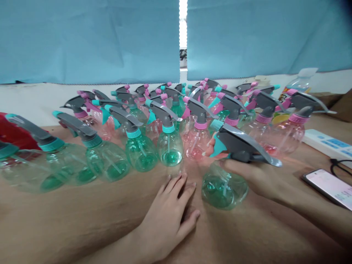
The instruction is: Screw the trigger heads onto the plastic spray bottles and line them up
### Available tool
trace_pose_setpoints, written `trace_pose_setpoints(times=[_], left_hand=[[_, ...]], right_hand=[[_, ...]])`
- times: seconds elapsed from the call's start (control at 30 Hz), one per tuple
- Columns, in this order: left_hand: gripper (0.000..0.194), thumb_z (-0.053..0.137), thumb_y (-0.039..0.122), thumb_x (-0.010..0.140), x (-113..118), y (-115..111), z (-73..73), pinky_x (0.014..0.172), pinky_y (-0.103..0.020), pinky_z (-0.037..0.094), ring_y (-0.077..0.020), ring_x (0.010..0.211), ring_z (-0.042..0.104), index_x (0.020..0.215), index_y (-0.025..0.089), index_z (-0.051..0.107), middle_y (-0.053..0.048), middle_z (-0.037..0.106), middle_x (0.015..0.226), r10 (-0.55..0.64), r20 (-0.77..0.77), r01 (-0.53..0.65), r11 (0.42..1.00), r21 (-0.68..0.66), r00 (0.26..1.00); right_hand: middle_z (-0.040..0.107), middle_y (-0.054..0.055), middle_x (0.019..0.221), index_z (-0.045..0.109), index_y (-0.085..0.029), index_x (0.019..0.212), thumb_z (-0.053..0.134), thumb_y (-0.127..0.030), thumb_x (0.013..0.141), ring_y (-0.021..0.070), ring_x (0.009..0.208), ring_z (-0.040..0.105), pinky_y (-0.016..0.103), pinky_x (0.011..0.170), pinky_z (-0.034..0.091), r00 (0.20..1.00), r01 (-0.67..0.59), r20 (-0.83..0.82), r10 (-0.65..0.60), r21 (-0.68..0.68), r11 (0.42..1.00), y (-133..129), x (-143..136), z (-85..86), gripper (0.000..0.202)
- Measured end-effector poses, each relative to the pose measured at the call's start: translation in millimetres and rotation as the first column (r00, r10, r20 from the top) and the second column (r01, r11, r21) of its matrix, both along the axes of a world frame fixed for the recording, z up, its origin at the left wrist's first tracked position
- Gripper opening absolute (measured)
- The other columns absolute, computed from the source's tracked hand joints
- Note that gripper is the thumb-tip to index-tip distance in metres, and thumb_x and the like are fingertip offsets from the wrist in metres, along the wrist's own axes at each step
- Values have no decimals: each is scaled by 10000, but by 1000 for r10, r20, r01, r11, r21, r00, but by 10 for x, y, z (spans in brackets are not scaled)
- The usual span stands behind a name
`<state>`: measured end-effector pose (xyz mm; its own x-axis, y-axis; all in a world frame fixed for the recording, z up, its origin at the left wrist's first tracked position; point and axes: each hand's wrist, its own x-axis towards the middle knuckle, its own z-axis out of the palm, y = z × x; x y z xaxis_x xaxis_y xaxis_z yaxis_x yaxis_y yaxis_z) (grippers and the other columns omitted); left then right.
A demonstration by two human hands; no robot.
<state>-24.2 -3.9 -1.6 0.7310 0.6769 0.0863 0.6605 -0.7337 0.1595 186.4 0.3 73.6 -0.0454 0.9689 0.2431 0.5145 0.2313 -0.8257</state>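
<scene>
My left hand point(172, 212) lies on the table point(110, 220) with its fingers spread, nothing in them, just in front of a green spray bottle point(170, 146). To its right, my right hand point(233, 165) is wrapped round the neck of another green spray bottle point(225, 190) with a grey and teal trigger head. That bottle is upright or nearly so, and part of the hand is hidden behind the head. Clear green bottles form a front row to the left. Pink spray bottles point(196, 141) stand behind and beside them.
At the right lie a phone point(330, 185), a black cable point(339, 167) and a white box-like object point(327, 143). A large clear bottle point(301, 82) stands at the back right. Something red point(19, 135) is at the far left. Blue cloth point(90, 40) hangs behind.
</scene>
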Motion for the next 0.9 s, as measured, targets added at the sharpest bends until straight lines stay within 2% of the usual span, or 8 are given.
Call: trace_pose_setpoints(times=[0.1,0.17,0.27,0.4,0.57,0.67,0.9], left_hand=[[486,501,383,923,-3,0,-6,1034,-527,355,-320,1331,346,1355,166,454,-137,381,1457,-6,3,6,1000,1,1000],[484,504,381,920,-4,-1,-8,1039,-521,351,-316,1331,347,1351,166,459,-134,382,1457,-7,7,7,1000,5,1000],[484,514,378,913,-2,-5,-3,1039,-509,356,-317,1327,353,1348,172,465,-131,390,1453,-2,4,2,1000,7,1000],[492,516,379,913,4,-8,7,1042,-505,355,-321,1335,339,1356,174,459,-130,366,1468,7,-6,-7,1000,6,1000],[495,512,373,916,4,0,4,1048,-514,342,-318,1341,332,1362,167,451,-134,361,1470,6,-13,-6,1000,4,1000],[485,504,379,920,1,-1,4,1043,-515,349,-319,1339,335,1357,173,454,-131,365,1469,7,3,-7,1000,4,1000],[488,504,375,919,1,-7,19,1035,-531,351,-324,1339,334,1355,160,455,-148,364,1466,1,1,-1,1000,-10,1000]], right_hand=[[457,-8,558,452,-236,580,478,-275,613,139,496,390,281,438,359,995,98,-10,-100,-101,990,-1,6,30,57],[445,-8,527,445,-237,541,484,-300,597,140,488,380,280,433,338,993,112,-21,-115,-137,984,5,-10,64,93],[354,-26,483,410,-245,523,486,-289,592,137,478,346,273,419,310,995,87,-30,-91,-108,990,21,-41,91,111],[339,-31,498,372,-246,542,503,-257,620,142,503,374,273,434,318,995,98,11,-98,-47,994,26,-58,91,153],[300,-47,499,289,-240,554,505,-257,629,111,487,286,260,430,313,992,124,52,-118,-119,985,3,-70,119,229],[336,-40,508,326,-240,572,501,-271,628,121,512,339,259,442,322,991,129,45,-125,-121,984,1,-73,117,186],[454,-24,524,471,-239,584,532,-245,649,134,496,401,274,430,365,988,150,42,-149,-15,989,9,-55,40,89]])
